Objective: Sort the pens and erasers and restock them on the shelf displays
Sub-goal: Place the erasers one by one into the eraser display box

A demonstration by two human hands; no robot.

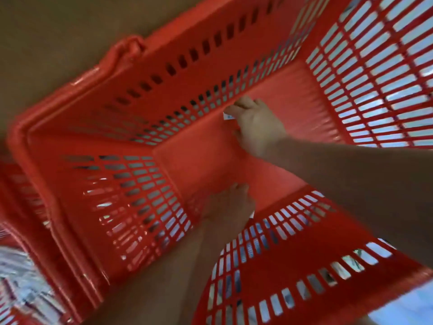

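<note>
Right hand [255, 127] pinches a small white packet [228, 116], maybe an eraser, on the red basket [164, 55] floor by the far wall. Left hand [230, 205] nearer, blurred, grip unclear. Lift straight up, clear of the slotted wall; check corners.

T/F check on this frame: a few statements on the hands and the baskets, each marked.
1. The left hand and the right hand both reach inside the red slotted plastic basket. True.
2. The right hand holds a small white item close to a side wall of the basket. True.
3. The basket's floor is piled with pens. False: the floor is almost bare, and only that white item plainly shows.
4. The second red plastic basket at lower left is empty. False: it holds white packets.
</note>
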